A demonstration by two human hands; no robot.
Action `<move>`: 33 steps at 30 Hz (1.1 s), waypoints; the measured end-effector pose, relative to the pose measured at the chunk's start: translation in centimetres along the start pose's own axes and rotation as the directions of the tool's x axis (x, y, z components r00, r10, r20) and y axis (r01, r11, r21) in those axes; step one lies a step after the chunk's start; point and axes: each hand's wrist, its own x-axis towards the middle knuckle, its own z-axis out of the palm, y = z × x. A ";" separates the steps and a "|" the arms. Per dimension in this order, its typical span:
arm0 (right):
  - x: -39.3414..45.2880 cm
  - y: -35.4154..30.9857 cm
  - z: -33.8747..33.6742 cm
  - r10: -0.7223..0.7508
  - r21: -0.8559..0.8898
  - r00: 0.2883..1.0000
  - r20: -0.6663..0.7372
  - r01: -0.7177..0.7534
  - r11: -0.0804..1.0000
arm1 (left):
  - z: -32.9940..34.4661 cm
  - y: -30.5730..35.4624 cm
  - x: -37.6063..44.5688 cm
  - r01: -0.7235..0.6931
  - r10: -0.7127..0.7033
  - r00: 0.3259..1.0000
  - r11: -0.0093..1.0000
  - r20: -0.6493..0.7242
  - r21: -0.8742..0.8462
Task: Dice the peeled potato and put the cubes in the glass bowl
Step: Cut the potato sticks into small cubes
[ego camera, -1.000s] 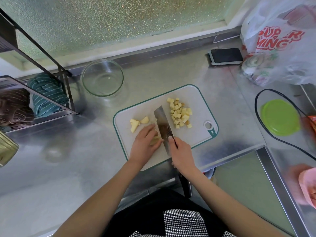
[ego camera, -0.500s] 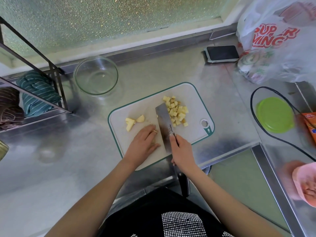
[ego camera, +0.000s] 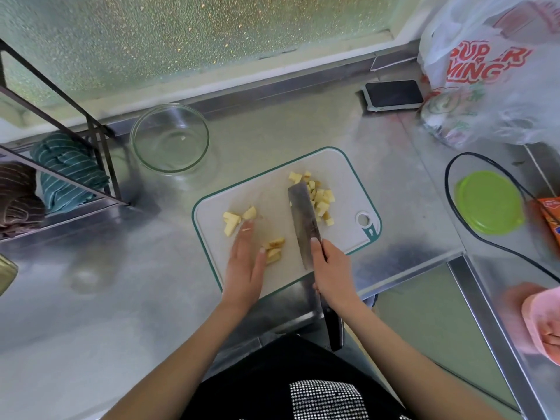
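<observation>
Potato strips [ego camera: 273, 249] now uncovered, left hand [ego camera: 245, 265] flattened beside them, knife [ego camera: 303, 221] unmoved

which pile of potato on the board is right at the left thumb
The small near pile, beside the left hand. The left pile sits by its fingertips; the diced heap lies right of the knife.

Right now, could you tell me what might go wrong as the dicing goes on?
1. The left hand lies flat and open beside the strips; with fingertips extended, the knife could nick them.
2. The cubes sit pressed against the blade's far side; a push could scatter them off the board.
3. The bowl stands apart from the board, so carried cubes may drop on the counter.
</observation>
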 end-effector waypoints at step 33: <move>-2.5 -0.2 1.6 -0.137 -0.067 0.987 -0.078 0.132 0.989 | 0.5 -3.3 1.5 -0.441 0.373 0.896 0.810 0.241 0.386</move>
